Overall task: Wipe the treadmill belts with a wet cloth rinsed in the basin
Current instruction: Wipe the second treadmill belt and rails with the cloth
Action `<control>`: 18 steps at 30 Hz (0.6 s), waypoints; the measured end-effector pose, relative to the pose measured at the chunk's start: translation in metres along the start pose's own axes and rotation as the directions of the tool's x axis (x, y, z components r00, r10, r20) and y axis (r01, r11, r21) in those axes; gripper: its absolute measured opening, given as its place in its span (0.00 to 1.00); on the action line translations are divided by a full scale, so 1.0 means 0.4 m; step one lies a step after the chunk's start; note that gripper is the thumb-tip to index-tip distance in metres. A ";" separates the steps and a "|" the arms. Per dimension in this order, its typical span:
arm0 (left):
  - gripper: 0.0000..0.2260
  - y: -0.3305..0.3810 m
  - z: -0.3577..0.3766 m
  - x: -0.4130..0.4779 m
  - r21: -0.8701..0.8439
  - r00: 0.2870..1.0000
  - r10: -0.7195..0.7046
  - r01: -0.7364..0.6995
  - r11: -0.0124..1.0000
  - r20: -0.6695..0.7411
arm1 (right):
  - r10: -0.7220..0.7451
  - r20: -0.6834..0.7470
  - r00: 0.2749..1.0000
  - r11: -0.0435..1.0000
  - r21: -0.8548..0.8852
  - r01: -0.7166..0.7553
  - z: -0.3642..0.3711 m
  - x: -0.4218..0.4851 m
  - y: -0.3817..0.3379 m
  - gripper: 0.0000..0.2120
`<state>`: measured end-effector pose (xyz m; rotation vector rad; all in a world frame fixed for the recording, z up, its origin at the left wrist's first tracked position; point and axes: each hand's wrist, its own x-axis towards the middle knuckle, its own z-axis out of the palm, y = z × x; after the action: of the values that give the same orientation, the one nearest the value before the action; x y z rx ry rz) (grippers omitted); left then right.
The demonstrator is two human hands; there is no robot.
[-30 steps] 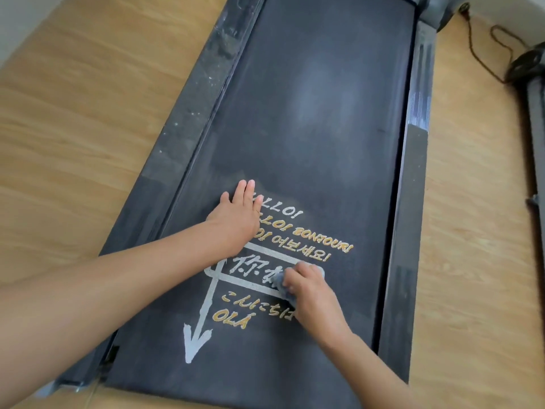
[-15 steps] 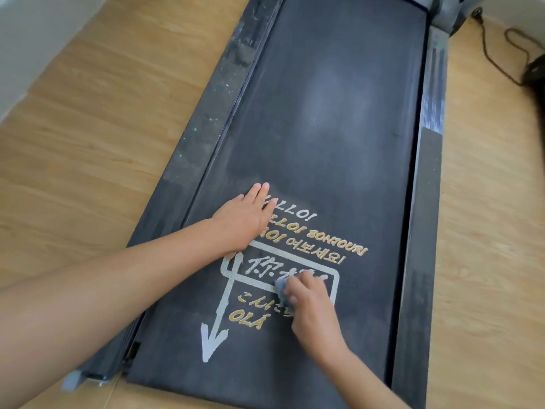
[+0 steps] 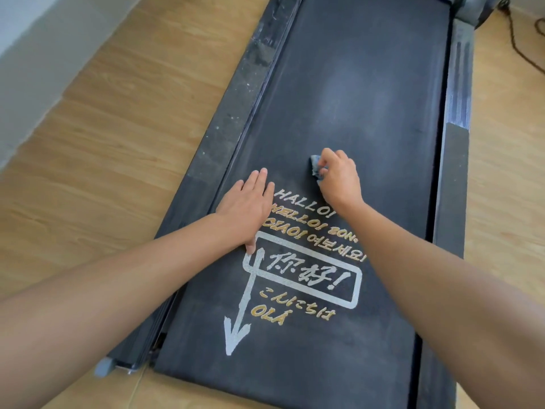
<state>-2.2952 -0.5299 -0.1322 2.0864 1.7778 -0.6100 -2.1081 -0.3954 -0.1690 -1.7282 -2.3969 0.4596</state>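
A dark treadmill belt runs from the near edge to the far end, with white and gold greeting words and an arrow printed on its near half. My left hand lies flat on the belt with straight fingers, just left of the printed words. My right hand grips a small bunched grey-blue cloth and presses it on the belt just beyond the lettering. Most of the cloth is hidden under the fingers. No basin is in view.
Grey side rails flank the belt, the left rail speckled with dust and the right rail ribbed. Wooden floor lies on both sides. A black cable trails at the far right. A pale wall base runs along the left.
My right hand has carried the cloth from the boxed characters forward past the lettering. My left hand has stayed flat in place. The camera has shifted closer.
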 end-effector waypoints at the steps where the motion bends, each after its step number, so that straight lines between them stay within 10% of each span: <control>1: 0.70 -0.006 0.005 -0.005 -0.022 1.000 -0.029 0.029 0.999 0.000 | 0.015 0.001 1.000 1.000 0.017 -0.015 0.003 -0.033 -0.007 0.09; 9: 0.70 -0.029 0.031 -0.006 -0.158 0.999 -0.039 0.041 0.987 0.012 | -0.207 0.252 0.945 0.977 0.095 0.189 0.066 -0.586 -0.077 0.23; 18: 0.70 -0.044 0.048 -0.010 -0.181 1.000 -0.003 0.004 0.983 0.003 | 0.070 0.051 0.996 0.998 -0.015 -0.069 0.022 -0.038 -0.091 0.08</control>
<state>-2.3149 -0.5401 -0.1461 1.9591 1.7648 -0.4339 -2.1383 -0.4218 -0.1643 -1.8318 -2.3857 0.5054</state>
